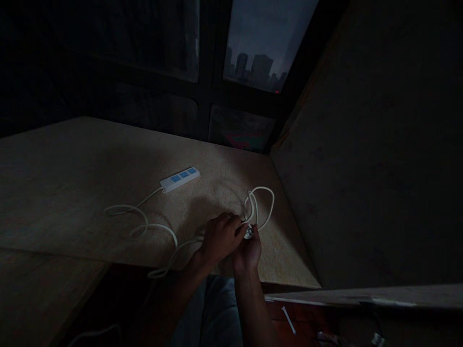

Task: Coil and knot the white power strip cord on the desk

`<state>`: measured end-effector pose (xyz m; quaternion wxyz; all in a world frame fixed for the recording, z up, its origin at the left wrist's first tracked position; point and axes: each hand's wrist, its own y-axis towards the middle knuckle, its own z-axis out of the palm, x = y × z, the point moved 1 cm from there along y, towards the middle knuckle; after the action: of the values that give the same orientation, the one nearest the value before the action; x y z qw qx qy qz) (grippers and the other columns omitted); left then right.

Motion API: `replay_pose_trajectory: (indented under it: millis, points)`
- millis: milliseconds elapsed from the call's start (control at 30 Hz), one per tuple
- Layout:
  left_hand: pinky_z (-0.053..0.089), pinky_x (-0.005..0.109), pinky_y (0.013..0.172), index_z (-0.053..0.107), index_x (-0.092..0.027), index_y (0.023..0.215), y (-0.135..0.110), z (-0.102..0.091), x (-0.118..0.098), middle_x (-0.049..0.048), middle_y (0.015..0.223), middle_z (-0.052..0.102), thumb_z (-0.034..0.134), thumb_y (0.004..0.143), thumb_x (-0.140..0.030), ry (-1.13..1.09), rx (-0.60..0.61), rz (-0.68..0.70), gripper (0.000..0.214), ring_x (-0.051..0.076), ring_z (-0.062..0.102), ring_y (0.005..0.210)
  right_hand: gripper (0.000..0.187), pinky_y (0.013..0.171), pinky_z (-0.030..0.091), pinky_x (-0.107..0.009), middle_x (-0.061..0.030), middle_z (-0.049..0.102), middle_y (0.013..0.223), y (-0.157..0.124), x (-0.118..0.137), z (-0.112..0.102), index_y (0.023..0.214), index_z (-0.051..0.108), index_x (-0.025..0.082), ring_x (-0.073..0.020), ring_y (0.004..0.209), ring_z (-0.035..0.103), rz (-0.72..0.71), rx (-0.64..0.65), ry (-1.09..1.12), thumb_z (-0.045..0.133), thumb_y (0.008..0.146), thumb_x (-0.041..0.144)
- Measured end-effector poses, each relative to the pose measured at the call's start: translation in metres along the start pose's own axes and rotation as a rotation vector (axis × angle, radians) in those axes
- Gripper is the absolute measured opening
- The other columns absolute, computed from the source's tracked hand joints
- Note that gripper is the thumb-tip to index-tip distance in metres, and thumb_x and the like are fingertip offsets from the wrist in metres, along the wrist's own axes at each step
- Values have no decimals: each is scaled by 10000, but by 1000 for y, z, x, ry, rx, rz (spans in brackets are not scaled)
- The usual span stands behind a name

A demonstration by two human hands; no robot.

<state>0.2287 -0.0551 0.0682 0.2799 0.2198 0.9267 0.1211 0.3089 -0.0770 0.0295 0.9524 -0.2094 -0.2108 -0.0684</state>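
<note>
A white power strip [180,179] with blue sockets lies on the wooden table [72,173]. Its white cord [152,226] snakes across the table toward me and ends in several loops [261,205] near the table's right side. My left hand [220,237] and my right hand [249,250] meet just below those loops, fingers closed around the cord bundle. A small pale piece shows between the fingertips; I cannot make out what it is.
A plywood wall [361,168] rises on the right, close to the table's edge. Dark windows [264,48] with a city skyline stand behind the table. The room is very dim. Part of the cord hangs over the front edge [159,272].
</note>
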Motion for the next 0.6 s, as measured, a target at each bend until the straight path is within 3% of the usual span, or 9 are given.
replay_pose_trajectory:
  millis: [100,200,400,600]
  points:
    - [405,295,651,617,-179,878,6,-1,-8,60,862,687,531,934,-456,-11,-18,-75,295,203,647,804,269,849,532,-276,-34,701,811,-6,0,7,805,663,160,-139,817,678,109,-70,135,551,884,392]
    - [396,272,626,609,-183,981,10,-2,-9,48,852,698,525,945,-451,-48,-16,-117,283,182,656,756,245,890,525,-291,-25,704,831,-5,2,7,820,652,167,-137,843,681,87,-63,146,571,880,390]
    - [463,271,739,644,-158,1144,12,-7,10,102,981,718,461,986,-332,-83,-192,-143,299,195,682,853,134,814,544,-282,41,646,676,4,10,-8,798,568,194,-101,678,647,-247,-131,111,625,860,298]
    - [486,277,748,661,-139,1137,16,-14,37,110,941,721,390,977,-236,-177,-162,-250,329,192,684,795,168,819,540,-321,56,642,710,6,35,-18,809,570,189,-101,679,621,-491,-89,35,692,807,304]
